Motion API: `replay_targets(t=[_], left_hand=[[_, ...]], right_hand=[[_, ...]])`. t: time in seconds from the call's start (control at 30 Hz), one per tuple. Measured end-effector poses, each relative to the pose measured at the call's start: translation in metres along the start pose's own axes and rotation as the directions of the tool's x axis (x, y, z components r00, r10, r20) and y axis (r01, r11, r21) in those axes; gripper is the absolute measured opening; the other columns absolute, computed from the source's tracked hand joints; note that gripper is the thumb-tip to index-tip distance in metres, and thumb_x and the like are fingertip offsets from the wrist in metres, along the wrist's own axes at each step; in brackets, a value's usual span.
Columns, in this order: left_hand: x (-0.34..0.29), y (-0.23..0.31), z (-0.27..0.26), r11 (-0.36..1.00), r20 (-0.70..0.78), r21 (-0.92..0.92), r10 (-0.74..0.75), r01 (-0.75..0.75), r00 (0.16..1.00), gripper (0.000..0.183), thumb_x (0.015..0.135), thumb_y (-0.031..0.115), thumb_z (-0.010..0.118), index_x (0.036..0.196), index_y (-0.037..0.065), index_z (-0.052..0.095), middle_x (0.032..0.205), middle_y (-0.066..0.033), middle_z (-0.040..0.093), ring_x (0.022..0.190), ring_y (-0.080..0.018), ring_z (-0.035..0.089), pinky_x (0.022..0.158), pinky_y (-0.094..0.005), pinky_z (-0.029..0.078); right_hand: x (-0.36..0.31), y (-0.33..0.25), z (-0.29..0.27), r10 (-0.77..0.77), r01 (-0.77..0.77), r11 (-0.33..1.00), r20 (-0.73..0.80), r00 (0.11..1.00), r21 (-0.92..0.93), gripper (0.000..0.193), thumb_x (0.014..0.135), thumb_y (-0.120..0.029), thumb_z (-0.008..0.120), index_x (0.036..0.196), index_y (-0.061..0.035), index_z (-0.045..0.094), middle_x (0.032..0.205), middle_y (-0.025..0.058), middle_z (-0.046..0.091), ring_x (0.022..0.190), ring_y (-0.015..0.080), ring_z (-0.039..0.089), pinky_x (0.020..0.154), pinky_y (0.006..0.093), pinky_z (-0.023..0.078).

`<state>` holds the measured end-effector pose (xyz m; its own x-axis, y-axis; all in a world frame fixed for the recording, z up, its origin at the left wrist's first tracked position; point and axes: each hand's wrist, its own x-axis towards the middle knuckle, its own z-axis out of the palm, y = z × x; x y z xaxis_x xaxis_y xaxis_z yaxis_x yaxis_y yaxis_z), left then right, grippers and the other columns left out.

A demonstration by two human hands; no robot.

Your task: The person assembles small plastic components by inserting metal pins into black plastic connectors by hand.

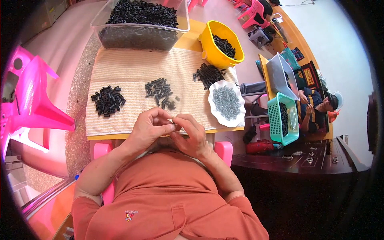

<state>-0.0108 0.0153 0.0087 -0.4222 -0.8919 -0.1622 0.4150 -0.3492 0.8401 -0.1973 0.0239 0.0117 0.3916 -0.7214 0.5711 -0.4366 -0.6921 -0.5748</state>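
Note:
My left hand and my right hand meet over the near edge of the table, thumbs and fingertips pinched together. Whatever lies between them is mostly hidden; only a tiny dark bit shows. Just beyond the fingers is a loose pile of dark grey tubular pieces. To the left sits a heap of short black cylinders. On the right, a white scalloped dish holds many small shiny, clear-looking parts. Behind that dish lie slender black pieces in a heap.
A striped cream towel covers the table. At its far side stand a clear plastic bin and a yellow tub, both with black parts. A pink chair is at left. Rightward, a person works near a green basket.

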Motion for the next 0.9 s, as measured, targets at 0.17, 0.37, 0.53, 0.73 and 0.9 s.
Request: replay_targets(t=[0.17,0.37,0.53,0.73,0.9], left_hand=[[0.001,-0.003,-0.001,1.0,-0.006,0.017,0.017,-0.017,1.0,0.019,0.087,0.001,0.071,0.101,0.001,0.059,0.093,-0.0075,0.068,0.085,-0.0121,0.067,0.075,-0.0258,0.056],[0.0,-0.002,-0.001,0.998,-0.036,0.066,0.025,-0.023,0.999,0.021,0.087,0.007,0.074,0.101,0.002,0.06,0.088,-0.0041,0.067,0.079,-0.0083,0.063,0.071,-0.0231,0.053],[0.001,-0.004,-0.003,0.995,-0.069,0.092,0.048,-0.041,0.996,0.02,0.087,0.008,0.074,0.1,0.002,0.06,0.084,-0.0013,0.065,0.073,-0.0057,0.059,0.066,-0.0207,0.049],[0.003,-0.005,-0.002,0.996,-0.084,0.082,0.04,-0.033,0.996,0.019,0.087,0.008,0.074,0.098,0.002,0.06,0.082,0.0,0.064,0.072,-0.0043,0.057,0.063,-0.0194,0.047],[0.005,-0.007,-0.005,0.988,-0.085,0.143,0.079,-0.066,0.993,0.016,0.087,0.009,0.074,0.094,0.005,0.061,0.082,0.001,0.063,0.071,-0.0049,0.057,0.064,-0.0211,0.049]], right_hand=[[0.001,-0.002,-0.001,0.005,-0.005,1.0,0.005,1.0,0.01,0.039,0.075,0.004,0.075,0.111,-0.0004,0.06,0.098,0.014,0.062,0.072,0.0227,0.065,0.061,0.0311,0.054],[-0.002,0.001,-0.005,0.057,-0.057,0.997,-0.018,0.998,0.044,0.04,0.074,0.005,0.076,0.11,-0.0004,0.06,0.099,0.0142,0.063,0.07,0.0208,0.065,0.061,0.0306,0.053],[0.0,0.007,-0.02,0.047,-0.05,0.998,-0.061,0.997,-0.038,0.04,0.073,0.005,0.078,0.109,0.0012,0.061,0.098,0.0147,0.064,0.068,0.0177,0.064,0.061,0.0289,0.052],[0.018,0.016,-0.058,0.055,-0.081,0.986,-0.173,0.983,-0.148,0.035,0.075,0.005,0.077,0.105,0.0014,0.061,0.095,0.0125,0.063,0.068,0.0154,0.061,0.062,0.0258,0.049],[0.045,0.031,-0.094,-0.014,-0.077,0.965,-0.34,0.94,-0.252,0.034,0.079,-0.001,0.077,0.109,0.0018,0.062,0.091,0.0118,0.065,0.067,0.0147,0.062,0.063,0.0267,0.052]])
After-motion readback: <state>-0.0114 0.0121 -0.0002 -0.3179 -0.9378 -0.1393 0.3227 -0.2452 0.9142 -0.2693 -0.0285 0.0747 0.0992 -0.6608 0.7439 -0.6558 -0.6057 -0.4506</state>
